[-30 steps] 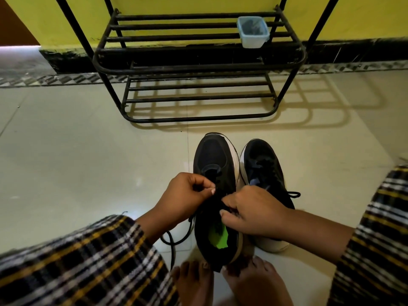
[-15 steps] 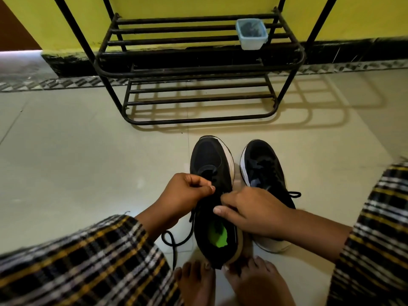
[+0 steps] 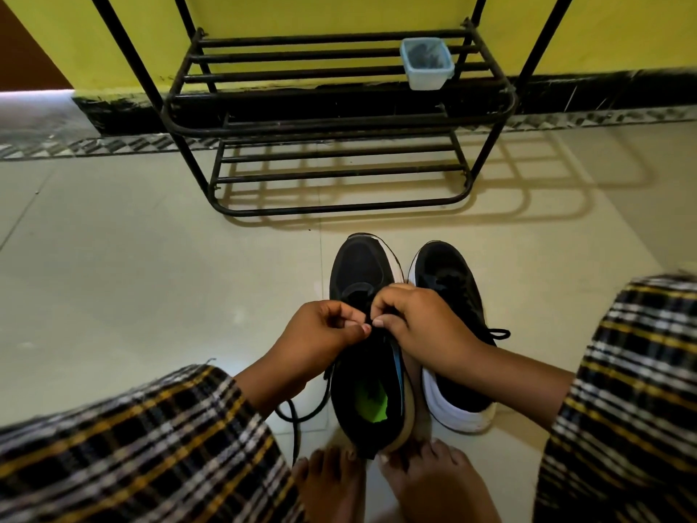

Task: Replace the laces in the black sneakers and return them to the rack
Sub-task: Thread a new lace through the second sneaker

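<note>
sitting on a pale tiled floor [image 3: 113,277] facing a yellow wall [image 3: 339,9] with a dark skirting band along its base. standing at 12 o'clock against that wall, a black metal rack [image 3: 339,122] of two barred shelves, casting its shadow on the tiles toward 1 o'clock. resting on the upper shelf toward its 2 o'clock corner, a small pale plastic tub [image 3: 427,64]; contents too dim to tell.

lying side by side at the centre of the floor, toes pointing to 12 o'clock, two black sneakers with white soles. tilting slightly on its side, the left sneaker [image 3: 364,371], showing a green insole in its opening and touching the bare toes [image 3: 332,469] at 6 o'clock. sitting flat just beside it at 3 o'clock, the right sneaker [image 3: 449,292], a bit of lace poking out at its 3 o'clock side.

meeting over the eyelet area of the left sneaker, both hands close together, fingertips almost touching. pinching a black lace [image 3: 301,413] between curled thumb and fingers, the left hand [image 3: 324,334]. pinching at the same spot with curled fingers, the right hand [image 3: 422,322], partly covering the right sneaker. trailing down from the left hand toward 7 o'clock, the loose lace, looping on the tiles.

framing the view at 8 and 4 o'clock, checked cloth [image 3: 132,447] over both knees.
</note>
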{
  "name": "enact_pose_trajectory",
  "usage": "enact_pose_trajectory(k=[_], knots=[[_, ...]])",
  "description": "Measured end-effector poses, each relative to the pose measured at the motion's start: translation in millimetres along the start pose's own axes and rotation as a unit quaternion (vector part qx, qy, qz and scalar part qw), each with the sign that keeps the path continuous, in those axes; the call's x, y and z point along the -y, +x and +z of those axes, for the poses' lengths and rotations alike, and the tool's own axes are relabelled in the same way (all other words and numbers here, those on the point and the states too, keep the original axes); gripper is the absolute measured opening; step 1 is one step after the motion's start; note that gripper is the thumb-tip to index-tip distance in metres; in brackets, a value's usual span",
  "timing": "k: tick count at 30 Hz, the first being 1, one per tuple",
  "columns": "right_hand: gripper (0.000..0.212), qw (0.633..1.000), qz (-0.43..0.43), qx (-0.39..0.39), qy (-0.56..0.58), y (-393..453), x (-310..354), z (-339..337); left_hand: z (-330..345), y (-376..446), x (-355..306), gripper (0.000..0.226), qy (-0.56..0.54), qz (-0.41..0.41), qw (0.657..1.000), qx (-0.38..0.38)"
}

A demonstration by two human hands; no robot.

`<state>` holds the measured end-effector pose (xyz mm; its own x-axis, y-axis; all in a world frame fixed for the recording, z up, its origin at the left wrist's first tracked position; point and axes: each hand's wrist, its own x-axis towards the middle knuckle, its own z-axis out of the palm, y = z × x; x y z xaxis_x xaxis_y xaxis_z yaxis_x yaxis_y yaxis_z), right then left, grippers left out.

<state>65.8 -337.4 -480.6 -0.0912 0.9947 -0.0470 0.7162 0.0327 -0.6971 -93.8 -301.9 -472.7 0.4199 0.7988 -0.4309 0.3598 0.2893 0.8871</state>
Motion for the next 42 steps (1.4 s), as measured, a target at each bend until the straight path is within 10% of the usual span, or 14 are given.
enact_pose_trajectory(k=[10,18,22,30,33,37,42], knots=[[0.017,0.994,0.024,0.091,0.062,1.2,7.3,-9.0,-5.4,4.6,36.8,0.034,0.109,-0.048,0.992,-0.050],[0.020,0.927,-0.003,-0.161,0.338,16.4,32.4,-53.5,-6.4,7.8,34.9,0.095,0.277,-0.037,0.954,-0.106],[0.010,0.978,-0.045,-0.186,0.087,13.6,31.0,-54.8,-4.8,8.0,44.3,0.094,0.263,-0.046,0.959,-0.095],[0.010,0.968,0.153,0.118,-0.162,4.6,14.3,-28.9,-1.7,7.6,47.3,0.089,0.295,0.007,0.948,-0.118],[0.012,0.978,0.145,0.146,-0.025,0.8,17.1,-27.8,-2.3,9.2,53.5,0.092,0.213,-0.001,0.973,-0.093],[0.020,0.920,0.073,-0.052,0.382,0.6,41.8,-37.8,4.2,2.8,57.2,0.088,0.184,0.064,0.978,-0.073],[0.019,0.879,-0.004,-0.210,0.427,7.0,56.8,-56.5,7.7,1.4,65.6,0.087,0.242,0.095,0.963,-0.064]])
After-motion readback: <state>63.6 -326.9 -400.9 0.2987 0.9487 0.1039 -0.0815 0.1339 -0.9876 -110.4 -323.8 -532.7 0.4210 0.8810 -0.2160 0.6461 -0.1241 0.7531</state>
